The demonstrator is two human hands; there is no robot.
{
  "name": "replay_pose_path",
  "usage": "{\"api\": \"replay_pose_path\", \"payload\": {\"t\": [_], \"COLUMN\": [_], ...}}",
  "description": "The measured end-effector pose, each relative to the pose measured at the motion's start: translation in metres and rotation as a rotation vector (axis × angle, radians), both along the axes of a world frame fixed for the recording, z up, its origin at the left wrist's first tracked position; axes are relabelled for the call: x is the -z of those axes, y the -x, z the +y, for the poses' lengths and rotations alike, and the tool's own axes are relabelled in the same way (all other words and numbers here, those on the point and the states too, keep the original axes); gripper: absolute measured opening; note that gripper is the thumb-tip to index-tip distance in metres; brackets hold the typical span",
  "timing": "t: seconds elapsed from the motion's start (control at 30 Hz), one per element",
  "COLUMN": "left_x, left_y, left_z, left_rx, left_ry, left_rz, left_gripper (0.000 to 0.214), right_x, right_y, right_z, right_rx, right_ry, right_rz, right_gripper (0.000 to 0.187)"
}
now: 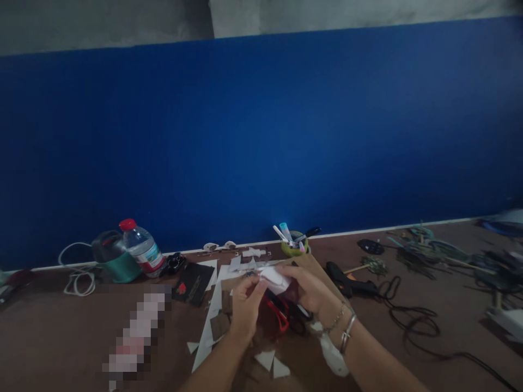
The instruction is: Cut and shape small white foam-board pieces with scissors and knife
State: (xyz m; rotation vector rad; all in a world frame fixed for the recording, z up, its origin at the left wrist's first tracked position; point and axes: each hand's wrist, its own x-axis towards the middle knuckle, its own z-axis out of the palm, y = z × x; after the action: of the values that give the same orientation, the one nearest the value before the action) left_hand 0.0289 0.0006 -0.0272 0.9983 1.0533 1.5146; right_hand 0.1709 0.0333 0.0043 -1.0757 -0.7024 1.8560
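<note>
Holding a small white piece [274, 279] up in both hands, a person is working over the middle of a brown table [49, 326]. The left hand [245, 305] is pinching the piece's left side between thumb and fingers, while the right hand [308, 287] is gripping it from the right. A silver bangle [347, 333] is circling the right wrist. Beneath the hands, a tool with red handles [281, 321] is lying partly hidden. White scraps [265, 359] are lying nearer the viewer. Beyond the hands, a green holder [291, 252] of pens is standing near a blue wall [261, 136]. Off to the right, a black glue gun [337, 279] is resting; well to the left, a red-capped bottle [145, 250] is standing upright.
</note>
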Motion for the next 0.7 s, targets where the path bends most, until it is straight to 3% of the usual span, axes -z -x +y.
{"api": "replay_pose_path", "payload": {"t": [0.07,0.23,0.43,0.6,0.7], "left_x": [0.0,0.002,0.0,-0.001,0.001], "left_y": [0.001,0.002,-0.001,-0.002,-0.002], "left_z": [-0.001,-0.001,0.002,0.003,0.005], "left_rx": [-0.009,0.033,0.075,0.014,-0.021], "left_ry": [-0.032,-0.064,0.047,0.059,0.068], "left_rz": [0.022,-0.011,-0.074,-0.106,-0.173], "left_gripper": [0.024,0.02,0.028,0.032,0.034], "right_x": [0.002,0.002,-0.003,0.003,0.008], "right_y": [0.0,-0.006,-0.005,-0.004,-0.005], "right_z": [0.001,0.002,-0.001,0.0,0.002], "right_rx": [0.02,0.105,0.012,-0.019,-0.054], "right_ry": [0.015,-0.241,-0.393,-0.497,-0.519], "right_rz": [-0.012,-0.109,-0.287,-0.474,-0.421], "right_gripper": [0.015,0.024,0.033,0.03,0.027]}}
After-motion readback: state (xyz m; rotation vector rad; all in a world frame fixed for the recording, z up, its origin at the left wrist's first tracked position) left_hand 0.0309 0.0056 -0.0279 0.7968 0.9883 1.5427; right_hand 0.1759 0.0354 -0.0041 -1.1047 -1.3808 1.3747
